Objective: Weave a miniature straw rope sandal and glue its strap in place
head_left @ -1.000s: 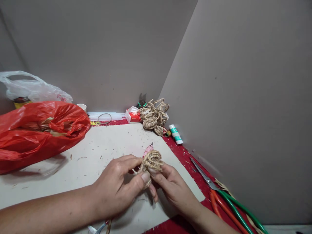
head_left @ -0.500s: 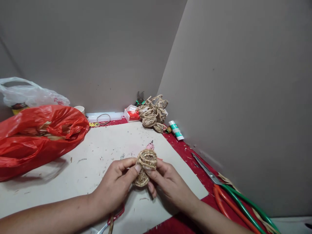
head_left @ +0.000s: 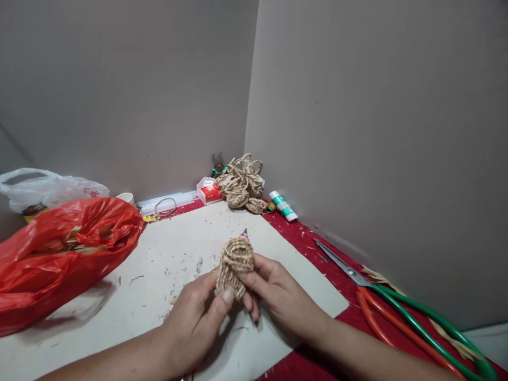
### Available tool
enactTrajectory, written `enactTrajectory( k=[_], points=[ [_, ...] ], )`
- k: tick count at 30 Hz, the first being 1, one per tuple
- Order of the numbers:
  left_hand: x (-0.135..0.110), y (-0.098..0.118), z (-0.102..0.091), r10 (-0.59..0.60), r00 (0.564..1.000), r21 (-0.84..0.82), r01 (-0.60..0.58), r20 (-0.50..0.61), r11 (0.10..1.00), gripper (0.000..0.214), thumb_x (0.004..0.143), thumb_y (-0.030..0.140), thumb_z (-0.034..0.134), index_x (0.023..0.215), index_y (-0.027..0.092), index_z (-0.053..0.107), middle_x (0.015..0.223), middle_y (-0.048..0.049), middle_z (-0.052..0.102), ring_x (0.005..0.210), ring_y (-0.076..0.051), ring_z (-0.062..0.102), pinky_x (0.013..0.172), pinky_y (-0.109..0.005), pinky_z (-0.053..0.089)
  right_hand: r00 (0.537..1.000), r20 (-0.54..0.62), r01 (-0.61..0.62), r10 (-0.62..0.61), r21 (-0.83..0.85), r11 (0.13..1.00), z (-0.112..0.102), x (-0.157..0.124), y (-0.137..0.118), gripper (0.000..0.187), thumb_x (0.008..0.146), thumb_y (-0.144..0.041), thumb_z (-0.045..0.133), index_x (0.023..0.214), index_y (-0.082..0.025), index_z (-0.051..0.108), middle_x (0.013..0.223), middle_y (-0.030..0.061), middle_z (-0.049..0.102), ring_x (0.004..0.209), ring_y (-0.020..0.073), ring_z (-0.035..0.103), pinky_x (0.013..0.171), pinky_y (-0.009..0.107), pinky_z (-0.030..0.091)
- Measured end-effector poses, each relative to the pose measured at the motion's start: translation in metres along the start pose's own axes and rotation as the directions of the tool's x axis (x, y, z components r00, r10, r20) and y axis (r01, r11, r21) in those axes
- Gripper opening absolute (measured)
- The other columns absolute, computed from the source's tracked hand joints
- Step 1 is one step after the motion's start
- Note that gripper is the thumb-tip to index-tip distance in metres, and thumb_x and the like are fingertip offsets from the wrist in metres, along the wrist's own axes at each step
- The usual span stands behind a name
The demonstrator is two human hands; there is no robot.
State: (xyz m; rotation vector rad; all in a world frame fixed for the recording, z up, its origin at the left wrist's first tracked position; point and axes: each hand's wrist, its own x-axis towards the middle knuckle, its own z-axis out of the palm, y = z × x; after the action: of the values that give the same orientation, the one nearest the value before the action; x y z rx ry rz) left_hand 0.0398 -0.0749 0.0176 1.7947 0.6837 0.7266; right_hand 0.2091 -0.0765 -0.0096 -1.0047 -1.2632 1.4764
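Both of my hands pinch a small braided straw piece point(head_left: 235, 265), coiled into rounded loops, just above a pale board point(head_left: 159, 264). My left hand point(head_left: 196, 320) grips its lower part with thumb and fingers. Closed on its right side is my right hand point(head_left: 273, 296). A pink tip with a dark point pokes out behind the top of the piece.
A red plastic bag point(head_left: 59, 254) with straw lies at the left, a white bag point(head_left: 47, 186) behind it. A heap of braided straw point(head_left: 240, 185), a red-white box point(head_left: 208, 191) and a glue stick point(head_left: 283, 206) sit in the corner. Scissors point(head_left: 397, 307) with orange and green handles lie at the right.
The straw piece has been turned in my fingers, so its lower coil now shows more. My left thumb has slid lower on it. The view has shifted slightly rightwards.
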Motion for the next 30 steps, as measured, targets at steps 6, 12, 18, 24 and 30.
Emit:
enactTrajectory(
  k=[6,12,18,24,30],
  points=[
    [-0.002,-0.01,-0.002,-0.106,0.979,-0.026,0.103,-0.173,0.994,0.029,0.086,0.035,0.062,0.109,0.018,0.066,0.108,-0.0085,0.068,0.096,-0.021,0.059,0.09,-0.034,0.046,0.989,-0.141,0.045,-0.035,0.07,0.997,-0.003,0.004,-0.007,0.04,0.08,-0.051,0.065,0.094,-0.014,0.059,0.05,-0.0062,0.054,0.038,0.0061,0.046,0.038,0.017,0.039],
    [0.008,-0.014,-0.012,-0.214,0.822,-0.297,0.057,-0.528,0.953,0.033,0.087,0.044,0.059,0.104,0.018,0.069,0.093,-0.0058,0.069,0.083,-0.016,0.06,0.077,-0.028,0.049,1.0,-0.015,-0.019,0.019,-0.024,1.0,0.0,0.002,-0.008,0.047,0.078,-0.055,0.063,0.098,-0.013,0.059,0.052,-0.006,0.053,0.041,0.006,0.046,0.04,0.017,0.041],
    [0.02,-0.011,-0.002,-0.395,0.863,-0.665,0.095,-0.315,0.741,0.055,0.092,0.058,0.039,0.117,0.017,0.066,0.116,-0.0121,0.068,0.109,-0.024,0.06,0.094,-0.036,0.046,0.97,0.241,-0.005,0.037,-0.132,0.991,0.011,-0.004,-0.001,0.026,0.086,-0.041,0.058,0.092,-0.016,0.056,0.065,-0.0024,0.056,0.049,0.0067,0.049,0.043,0.016,0.039],
    [0.013,-0.01,0.001,-0.405,0.901,-0.676,0.203,-0.155,0.709,0.063,0.093,0.06,0.03,0.107,0.014,0.071,0.106,-0.0133,0.072,0.091,-0.024,0.068,0.077,-0.034,0.054,0.948,0.319,0.05,0.006,-0.166,0.985,0.018,-0.009,0.0,0.012,0.089,-0.027,0.052,0.082,-0.017,0.053,0.071,-0.0008,0.055,0.057,0.0086,0.052,0.047,0.017,0.042],
    [0.007,-0.007,0.005,-0.468,0.879,-0.686,0.282,-0.095,0.67,0.064,0.089,0.065,0.033,0.095,0.015,0.072,0.104,-0.0124,0.073,0.06,-0.023,0.07,0.045,-0.032,0.054,0.937,0.34,-0.035,0.081,-0.138,0.99,0.021,-0.013,-0.006,0.008,0.086,-0.012,0.05,0.079,-0.016,0.052,0.067,-0.002,0.053,0.057,0.008,0.05,0.049,0.017,0.043]
  ],
)
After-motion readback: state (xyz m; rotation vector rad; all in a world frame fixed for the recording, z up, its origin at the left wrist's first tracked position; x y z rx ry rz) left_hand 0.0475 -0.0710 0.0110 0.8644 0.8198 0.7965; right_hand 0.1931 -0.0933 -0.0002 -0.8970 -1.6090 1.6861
